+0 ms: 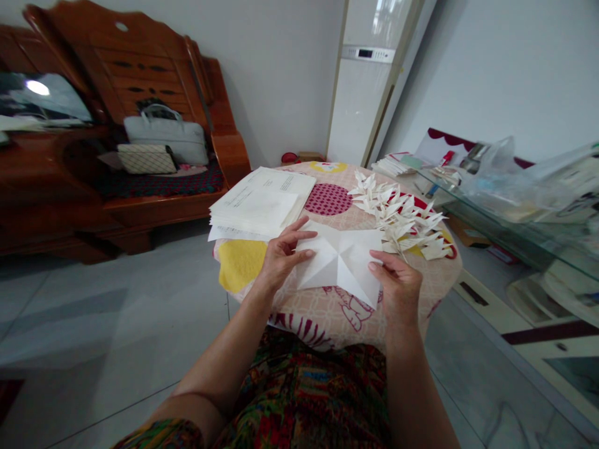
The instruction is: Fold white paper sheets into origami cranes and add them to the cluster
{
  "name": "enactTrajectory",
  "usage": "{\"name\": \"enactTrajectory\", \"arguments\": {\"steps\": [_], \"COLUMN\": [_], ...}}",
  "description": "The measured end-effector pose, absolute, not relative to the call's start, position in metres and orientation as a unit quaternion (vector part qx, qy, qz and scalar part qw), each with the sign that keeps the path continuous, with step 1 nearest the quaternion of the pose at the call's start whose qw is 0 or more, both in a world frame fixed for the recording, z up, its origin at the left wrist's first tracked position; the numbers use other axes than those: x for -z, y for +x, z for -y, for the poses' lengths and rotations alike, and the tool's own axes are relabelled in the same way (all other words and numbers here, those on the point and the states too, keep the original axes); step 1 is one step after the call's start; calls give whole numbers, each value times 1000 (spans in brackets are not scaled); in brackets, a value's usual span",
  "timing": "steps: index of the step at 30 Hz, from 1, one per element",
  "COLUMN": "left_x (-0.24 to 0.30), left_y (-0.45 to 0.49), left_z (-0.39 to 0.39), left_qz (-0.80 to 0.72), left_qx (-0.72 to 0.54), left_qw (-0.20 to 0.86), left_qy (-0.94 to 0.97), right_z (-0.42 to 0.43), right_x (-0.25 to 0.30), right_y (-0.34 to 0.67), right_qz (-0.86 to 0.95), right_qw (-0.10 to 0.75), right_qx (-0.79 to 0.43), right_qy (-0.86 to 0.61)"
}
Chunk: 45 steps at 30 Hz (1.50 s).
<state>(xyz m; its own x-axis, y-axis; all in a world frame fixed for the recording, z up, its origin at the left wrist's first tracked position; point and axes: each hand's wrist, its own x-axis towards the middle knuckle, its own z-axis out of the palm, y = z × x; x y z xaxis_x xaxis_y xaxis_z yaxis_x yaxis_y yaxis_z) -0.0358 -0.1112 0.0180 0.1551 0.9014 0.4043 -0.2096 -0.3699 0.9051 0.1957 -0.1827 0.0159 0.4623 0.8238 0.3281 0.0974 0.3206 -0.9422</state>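
A white square of paper (341, 259) with creased fold lines lies on a small round table with a patterned cloth (337, 308). My left hand (281, 255) grips its left edge, fingers over the top and thumb beneath. My right hand (395, 280) pinches its right edge. Just behind the sheet, to the right, lies a heap of several folded white paper cranes (402, 215). A stack of white paper sheets (262, 202) sits at the table's back left.
A wooden bench (140, 125) with a grey bag (166, 134) and a quilted purse (146, 158) stands at the left. A tall white appliance (365, 81) stands against the wall. A glass table (515, 206) with clutter runs along the right. Grey tiled floor lies to the left.
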Motion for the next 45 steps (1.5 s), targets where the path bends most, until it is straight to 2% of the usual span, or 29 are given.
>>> {"name": "enactTrajectory", "arguments": {"steps": [15, 19, 22, 26, 30, 41, 45], "left_x": [-17, -22, -23, -23, -27, -61, -57], "left_y": [-35, -33, -32, -35, -44, -28, -23], "left_z": [112, 107, 93, 67, 44, 32, 41], "left_qz": [-279, -284, -284, -303, -274, -215, -214], "left_qx": [-569, -570, -575, -501, -385, -252, -285], "left_qw": [502, 556, 618, 701, 750, 758, 765], "left_qy": [588, 534, 454, 407, 463, 562, 536], "right_z": [183, 180, 175, 165, 157, 132, 131], "right_x": [-15, -16, -20, -31, -44, -74, -57], "right_y": [195, 197, 203, 214, 221, 229, 225], "right_qz": [442, 419, 430, 441, 456, 479, 457], "right_qw": [675, 686, 660, 586, 536, 499, 572], "right_qx": [-297, -348, -418, -514, -566, -580, -540], "right_qy": [-510, -482, -452, -444, -429, -430, -415]}}
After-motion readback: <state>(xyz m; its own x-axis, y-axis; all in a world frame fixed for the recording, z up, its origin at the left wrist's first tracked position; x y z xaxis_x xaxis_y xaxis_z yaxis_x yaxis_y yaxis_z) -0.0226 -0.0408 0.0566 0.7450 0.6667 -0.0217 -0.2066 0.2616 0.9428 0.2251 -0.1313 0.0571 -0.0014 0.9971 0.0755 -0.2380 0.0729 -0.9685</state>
